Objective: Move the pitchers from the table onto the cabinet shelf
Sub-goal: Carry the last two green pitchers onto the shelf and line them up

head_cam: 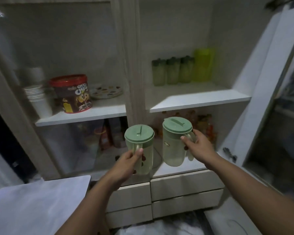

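Two pale green plastic pitchers with darker green lids are held up in front of the cabinet. My left hand grips the handle of the left pitcher, in front of the cabinet's centre post. My right hand grips the handle of the right pitcher, which hangs before the open right compartment, below the white middle shelf. Both pitchers are upright and look empty. The table, covered in white, is at the lower left.
On the right shelf stand three green tumblers and a lime container at the back. Behind the left glass door are a red-lidded cereal tub, stacked cups and a plate. The right door stands open. Drawers are below.
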